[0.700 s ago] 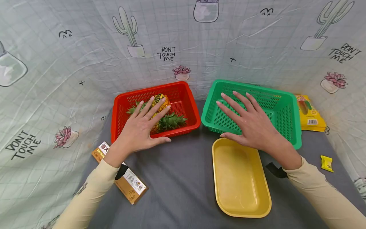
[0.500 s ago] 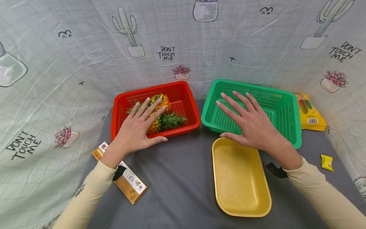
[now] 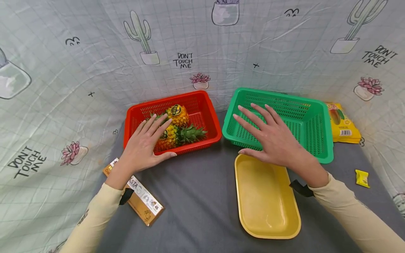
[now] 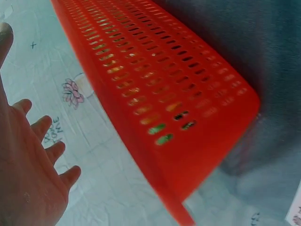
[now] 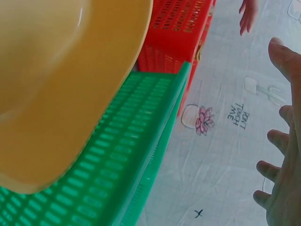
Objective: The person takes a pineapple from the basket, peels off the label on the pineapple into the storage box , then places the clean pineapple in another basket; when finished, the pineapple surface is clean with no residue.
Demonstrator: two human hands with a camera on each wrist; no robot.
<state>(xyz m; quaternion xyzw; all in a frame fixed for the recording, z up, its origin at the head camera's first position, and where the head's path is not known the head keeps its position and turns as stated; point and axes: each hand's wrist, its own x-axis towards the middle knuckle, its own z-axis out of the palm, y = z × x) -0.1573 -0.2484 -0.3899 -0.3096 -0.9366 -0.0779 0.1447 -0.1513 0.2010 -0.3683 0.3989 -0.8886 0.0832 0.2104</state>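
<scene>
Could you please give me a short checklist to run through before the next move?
1. Is the left grip free? Ok: fingers spread, holding nothing.
2. Is the right grip free? Ok: fingers spread, holding nothing.
3. Are the pineapples inside the red basket? Ok: two show there.
4. Is the whole inside of the green basket in view? Not ok: the right grip hides part.
5. Is the yellow tray apart from the green basket? Cannot tell: they overlap in view.
6. Is the long carton fully visible? Not ok: the left arm covers part.
</scene>
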